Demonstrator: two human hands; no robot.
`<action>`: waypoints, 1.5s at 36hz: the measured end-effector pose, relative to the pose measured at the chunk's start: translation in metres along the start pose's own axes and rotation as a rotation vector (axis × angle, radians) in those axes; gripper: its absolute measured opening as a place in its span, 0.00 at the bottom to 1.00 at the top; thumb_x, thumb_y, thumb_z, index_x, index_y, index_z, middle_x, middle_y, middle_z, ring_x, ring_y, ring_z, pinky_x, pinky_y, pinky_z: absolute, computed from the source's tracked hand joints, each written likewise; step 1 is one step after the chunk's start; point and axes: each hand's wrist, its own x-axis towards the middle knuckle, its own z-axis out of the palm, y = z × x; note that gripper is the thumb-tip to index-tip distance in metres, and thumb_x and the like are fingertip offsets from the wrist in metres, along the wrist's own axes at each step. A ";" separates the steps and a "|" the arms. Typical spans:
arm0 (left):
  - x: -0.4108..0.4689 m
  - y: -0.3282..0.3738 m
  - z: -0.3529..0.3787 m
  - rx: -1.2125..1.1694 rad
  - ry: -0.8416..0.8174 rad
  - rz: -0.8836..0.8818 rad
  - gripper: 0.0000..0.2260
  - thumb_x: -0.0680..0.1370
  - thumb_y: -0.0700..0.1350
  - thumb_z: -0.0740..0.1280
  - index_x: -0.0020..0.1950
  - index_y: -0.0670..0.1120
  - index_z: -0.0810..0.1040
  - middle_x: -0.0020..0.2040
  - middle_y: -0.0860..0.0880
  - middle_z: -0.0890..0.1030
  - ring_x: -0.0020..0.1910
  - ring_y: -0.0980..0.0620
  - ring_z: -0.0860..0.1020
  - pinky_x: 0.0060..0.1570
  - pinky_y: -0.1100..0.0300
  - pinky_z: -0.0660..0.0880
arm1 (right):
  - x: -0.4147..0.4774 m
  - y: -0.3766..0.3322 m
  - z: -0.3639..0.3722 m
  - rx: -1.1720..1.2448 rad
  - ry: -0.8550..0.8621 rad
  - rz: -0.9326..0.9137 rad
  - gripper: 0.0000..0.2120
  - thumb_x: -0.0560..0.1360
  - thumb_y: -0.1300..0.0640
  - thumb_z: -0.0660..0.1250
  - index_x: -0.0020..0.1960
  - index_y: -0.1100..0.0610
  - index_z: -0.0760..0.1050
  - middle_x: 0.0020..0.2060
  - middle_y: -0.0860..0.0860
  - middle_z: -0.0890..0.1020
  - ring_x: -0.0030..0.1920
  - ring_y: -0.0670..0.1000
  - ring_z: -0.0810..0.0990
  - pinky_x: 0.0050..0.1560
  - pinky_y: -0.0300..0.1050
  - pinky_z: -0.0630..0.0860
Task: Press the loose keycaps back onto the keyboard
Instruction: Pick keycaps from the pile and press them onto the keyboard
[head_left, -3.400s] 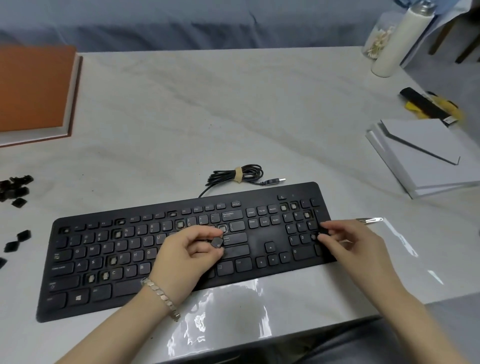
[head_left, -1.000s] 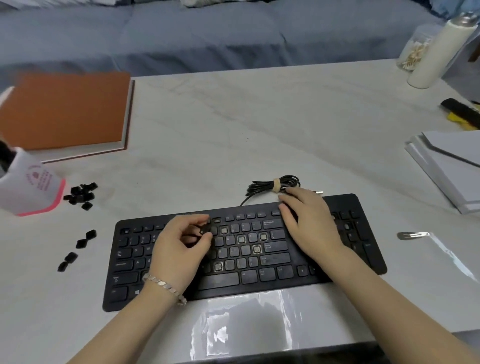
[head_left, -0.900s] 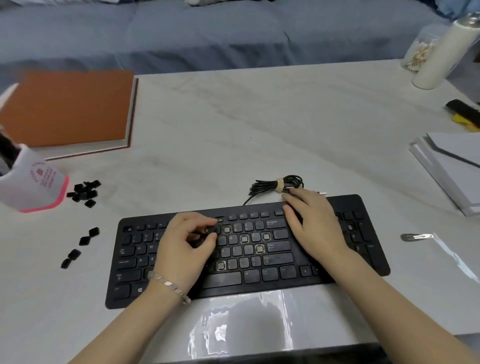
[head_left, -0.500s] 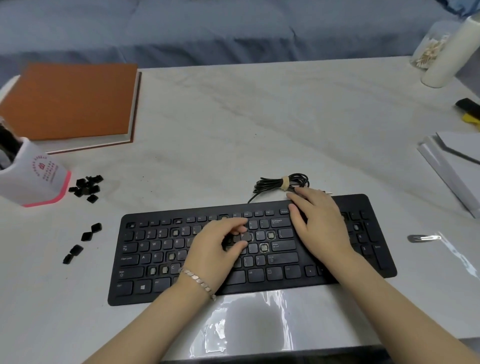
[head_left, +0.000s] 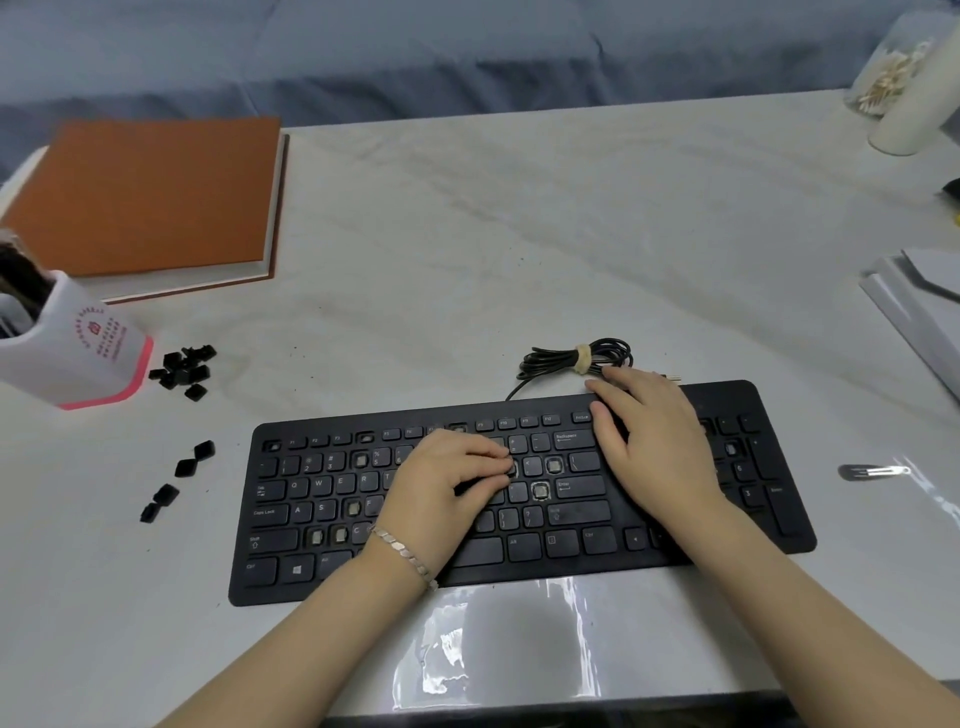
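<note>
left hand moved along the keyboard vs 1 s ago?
Yes. The left hand shifted right along the keyboard, from the left-centre keys to near the bare switches left of Enter.

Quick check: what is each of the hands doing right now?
Left hand: fingertips curled down on the black keyboard; whether it holds anything cannot be told.
Right hand: open, flat on the keyboard.

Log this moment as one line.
left hand: pressing keycap into keyboard | right hand: flat, steadying | spare keycaps: on table, left
</note>
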 end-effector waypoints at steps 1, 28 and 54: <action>-0.001 -0.001 0.001 0.017 0.011 0.036 0.05 0.67 0.35 0.74 0.42 0.42 0.85 0.43 0.49 0.84 0.44 0.57 0.76 0.54 0.74 0.65 | 0.000 0.000 0.000 -0.001 0.006 -0.001 0.11 0.74 0.61 0.65 0.55 0.61 0.79 0.53 0.57 0.80 0.55 0.60 0.76 0.60 0.53 0.68; -0.006 -0.005 -0.002 0.500 0.033 0.469 0.08 0.73 0.45 0.66 0.41 0.45 0.84 0.47 0.46 0.82 0.47 0.45 0.80 0.44 0.54 0.74 | 0.000 -0.001 0.000 -0.003 0.001 0.009 0.12 0.74 0.59 0.62 0.54 0.60 0.79 0.53 0.57 0.80 0.55 0.60 0.76 0.59 0.52 0.67; -0.016 -0.001 -0.027 0.203 -0.018 0.039 0.06 0.70 0.43 0.68 0.36 0.44 0.84 0.47 0.47 0.83 0.52 0.48 0.81 0.54 0.48 0.73 | 0.001 -0.039 -0.001 0.143 -0.118 -0.048 0.15 0.71 0.70 0.63 0.57 0.64 0.77 0.56 0.59 0.78 0.59 0.60 0.74 0.64 0.52 0.67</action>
